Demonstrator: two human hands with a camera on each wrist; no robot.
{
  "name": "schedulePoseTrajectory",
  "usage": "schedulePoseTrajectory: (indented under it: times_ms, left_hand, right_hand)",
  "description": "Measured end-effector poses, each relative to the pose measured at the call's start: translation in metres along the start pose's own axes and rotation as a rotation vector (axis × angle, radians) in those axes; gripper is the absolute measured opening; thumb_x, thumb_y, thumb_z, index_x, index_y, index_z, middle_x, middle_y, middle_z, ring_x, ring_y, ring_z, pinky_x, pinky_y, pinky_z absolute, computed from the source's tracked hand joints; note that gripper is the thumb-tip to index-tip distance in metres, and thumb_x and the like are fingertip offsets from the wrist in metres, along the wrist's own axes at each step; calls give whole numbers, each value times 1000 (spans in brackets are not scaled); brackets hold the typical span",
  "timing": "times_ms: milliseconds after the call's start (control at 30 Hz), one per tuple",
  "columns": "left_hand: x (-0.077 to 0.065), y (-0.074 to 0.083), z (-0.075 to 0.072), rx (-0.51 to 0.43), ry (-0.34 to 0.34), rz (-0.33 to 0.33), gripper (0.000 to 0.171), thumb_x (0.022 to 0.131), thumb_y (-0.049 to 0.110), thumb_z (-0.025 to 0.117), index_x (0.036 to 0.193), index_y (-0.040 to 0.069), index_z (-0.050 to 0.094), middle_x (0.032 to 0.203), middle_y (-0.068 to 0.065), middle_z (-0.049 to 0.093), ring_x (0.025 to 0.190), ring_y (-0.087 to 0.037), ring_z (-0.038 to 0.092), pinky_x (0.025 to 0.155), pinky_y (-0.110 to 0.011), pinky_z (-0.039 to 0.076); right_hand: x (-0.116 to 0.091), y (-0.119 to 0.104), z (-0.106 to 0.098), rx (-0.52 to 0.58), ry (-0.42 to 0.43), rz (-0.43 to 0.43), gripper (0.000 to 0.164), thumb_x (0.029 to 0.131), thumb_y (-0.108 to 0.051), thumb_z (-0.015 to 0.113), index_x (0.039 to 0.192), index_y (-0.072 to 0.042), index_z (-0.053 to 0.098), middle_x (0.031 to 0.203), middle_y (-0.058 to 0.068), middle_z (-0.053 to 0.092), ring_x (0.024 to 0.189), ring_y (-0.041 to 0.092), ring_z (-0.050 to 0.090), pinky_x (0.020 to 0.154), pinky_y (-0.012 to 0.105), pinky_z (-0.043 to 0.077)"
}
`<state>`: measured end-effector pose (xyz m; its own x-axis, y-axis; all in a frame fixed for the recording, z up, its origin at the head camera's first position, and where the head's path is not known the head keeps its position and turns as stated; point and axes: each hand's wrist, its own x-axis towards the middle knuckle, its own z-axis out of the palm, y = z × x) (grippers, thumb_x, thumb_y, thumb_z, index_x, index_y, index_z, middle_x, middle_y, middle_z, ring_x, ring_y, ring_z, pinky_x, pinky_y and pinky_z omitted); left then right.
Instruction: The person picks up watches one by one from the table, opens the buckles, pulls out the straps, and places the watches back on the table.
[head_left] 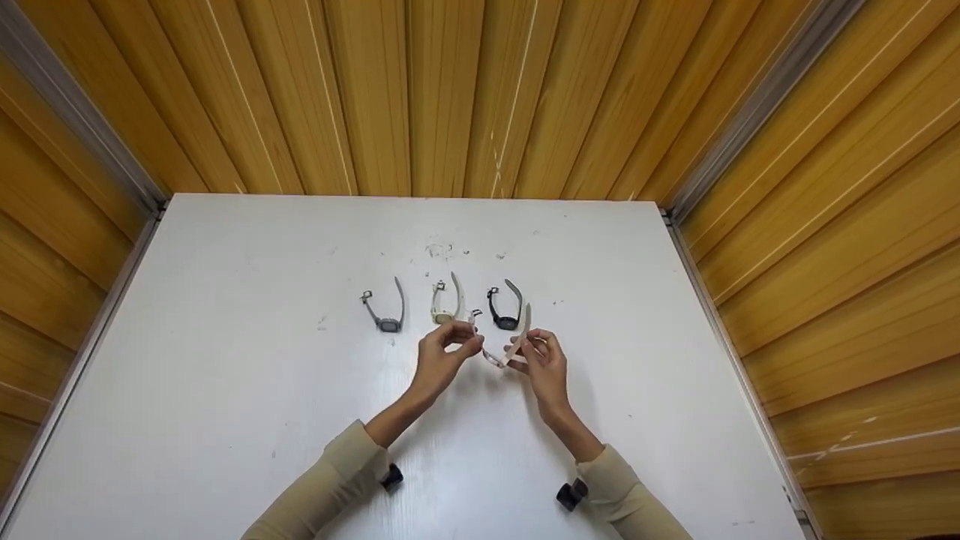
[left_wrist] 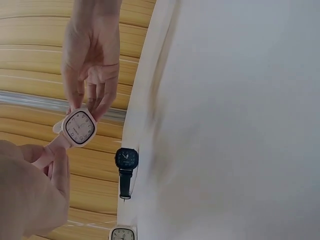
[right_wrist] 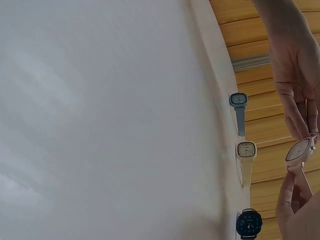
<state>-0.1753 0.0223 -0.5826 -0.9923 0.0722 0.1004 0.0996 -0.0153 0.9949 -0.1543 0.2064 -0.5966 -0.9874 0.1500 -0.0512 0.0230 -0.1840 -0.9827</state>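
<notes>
A pale pink wristwatch [head_left: 493, 360] is held up between both hands above the white table. My left hand [head_left: 441, 358] pinches its buckle-side strap between thumb and fingers. The right hand [head_left: 546, 369] grips the longer strap end close to the case. In the left wrist view the square dial of the pink watch [left_wrist: 80, 128] faces the camera, its numerals visible. Just beyond the hands lie a black watch [head_left: 508, 323] and a cream watch [head_left: 444, 319], the latter partly overlapped by the left fingers. A grey watch [head_left: 389, 325] lies farther left.
The three watches form a row on the white table [head_left: 225, 337], straps spread toward the far edge. Dark marks show on the tabletop behind them. Yellow wood-look panels [head_left: 442, 97] rise at the back and both sides. Small black devices [head_left: 392, 478] sit at the sleeve cuffs.
</notes>
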Motion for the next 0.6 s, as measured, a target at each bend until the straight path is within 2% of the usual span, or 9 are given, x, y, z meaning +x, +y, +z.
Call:
schedulePoseTrajectory:
  times_ms: [133, 233, 433, 500, 600]
  left_hand:
    - [2, -4, 7, -2, 1, -17, 23, 91, 7, 75, 108, -8, 68, 99, -20, 74, 85, -9, 70, 79, -19, 60]
    - [6, -5, 13, 7, -11, -23, 25, 93, 8, 74, 110, -9, 69, 99, -20, 75, 86, -13, 72, 79, -20, 61]
    - [22, -7, 29, 29, -20, 39, 26, 94, 1, 69, 115, -14, 67, 100, -28, 73, 90, -35, 74, 76, -25, 64]
    - [29, -6, 37, 39, -24, 60, 25, 93, -1, 69, 115, -13, 68, 99, -28, 74, 89, -38, 74, 74, -25, 64]
    - [41, -4, 49, 71, -36, 75, 24, 92, -1, 70, 115, -10, 68, 97, -26, 75, 86, -36, 75, 72, -23, 63]
  right_hand:
    - [2, 1, -5, -8, 19, 19, 31, 101, -3, 60, 127, 5, 46, 116, 18, 67, 95, 12, 72, 79, 27, 63]
    - [4, 1, -9, -14, 24, 18, 39, 98, 1, 63, 131, 4, 43, 112, 13, 67, 94, 10, 72, 78, 26, 63]
    - [15, -5, -20, -17, 45, -6, 45, 96, 3, 65, 136, 4, 46, 106, 12, 69, 90, 10, 72, 78, 28, 64]
    - [21, -8, -25, -36, 54, -14, 44, 95, 2, 66, 136, 4, 49, 106, 13, 69, 89, 10, 73, 78, 28, 64]
    - [31, -13, -34, -79, 77, -26, 43, 96, 0, 68, 135, 4, 53, 107, 14, 70, 87, 10, 73, 76, 27, 64]
